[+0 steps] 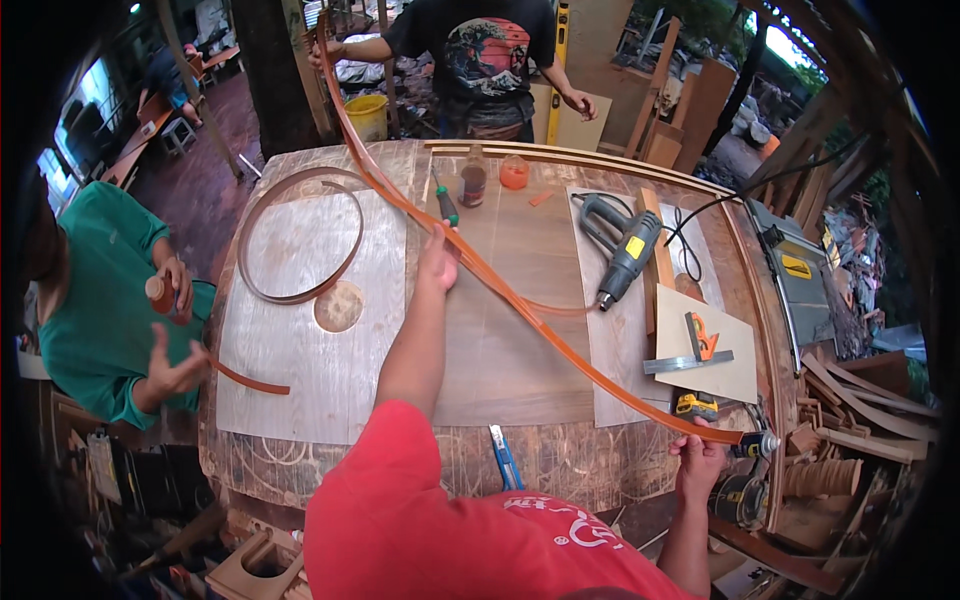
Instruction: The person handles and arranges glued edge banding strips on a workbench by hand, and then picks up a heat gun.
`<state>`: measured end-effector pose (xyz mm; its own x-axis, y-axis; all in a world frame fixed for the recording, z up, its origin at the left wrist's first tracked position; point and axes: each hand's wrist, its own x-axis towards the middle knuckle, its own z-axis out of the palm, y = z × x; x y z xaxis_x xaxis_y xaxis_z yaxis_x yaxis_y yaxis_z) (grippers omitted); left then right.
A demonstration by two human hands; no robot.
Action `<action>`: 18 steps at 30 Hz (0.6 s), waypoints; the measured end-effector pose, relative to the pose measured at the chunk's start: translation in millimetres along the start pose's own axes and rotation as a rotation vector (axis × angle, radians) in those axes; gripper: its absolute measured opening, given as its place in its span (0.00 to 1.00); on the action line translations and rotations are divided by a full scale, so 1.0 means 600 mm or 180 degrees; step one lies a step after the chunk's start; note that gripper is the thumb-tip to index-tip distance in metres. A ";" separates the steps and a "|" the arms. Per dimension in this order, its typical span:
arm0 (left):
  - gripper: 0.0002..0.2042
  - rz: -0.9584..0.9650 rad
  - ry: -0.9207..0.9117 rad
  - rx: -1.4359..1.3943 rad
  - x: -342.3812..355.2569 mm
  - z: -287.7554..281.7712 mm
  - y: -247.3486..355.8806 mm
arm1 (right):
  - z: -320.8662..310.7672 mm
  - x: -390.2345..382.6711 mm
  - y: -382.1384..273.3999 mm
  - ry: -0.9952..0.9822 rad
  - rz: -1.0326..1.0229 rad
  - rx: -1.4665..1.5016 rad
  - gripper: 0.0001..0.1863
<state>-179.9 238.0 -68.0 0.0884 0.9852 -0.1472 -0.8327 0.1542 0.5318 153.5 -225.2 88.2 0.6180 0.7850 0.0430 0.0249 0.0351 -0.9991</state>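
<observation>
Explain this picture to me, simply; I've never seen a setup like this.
No machine is doing the handling here: these are a person's two bare hands. The single picture comes from a wide fisheye camera worn on that person's head, looking down, so straight edges bend toward the rim.

The right hand holds a long orange-brown strip near one end; the left hand is against it farther along. Across the workbench, a co-worker in a dark T-shirt has a hand at its far part. Another, in green, is at the left.

On the bench lie a heat gun, a combination square, a utility knife and a screwdriver.
</observation>
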 end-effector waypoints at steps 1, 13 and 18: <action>0.24 -0.0049 0.0099 0.0176 -0.003 -0.007 -0.005 | -0.001 -0.002 0.002 0.0037 0.0039 -0.0041 0.18; 0.31 -0.0257 0.0330 0.0793 -0.039 -0.008 -0.006 | 0.034 0.011 -0.008 -0.0139 -0.0171 -0.0187 0.16; 0.31 -0.0119 0.0300 0.0988 -0.059 -0.010 0.010 | 0.043 0.020 -0.019 -0.0117 -0.0199 -0.0238 0.18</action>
<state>-191.0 203.5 -64.6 0.0528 0.9693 -0.2402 -0.6221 0.2201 0.7513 140.4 -200.5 100.0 0.5842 0.8049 0.1040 0.1220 0.0396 -0.9917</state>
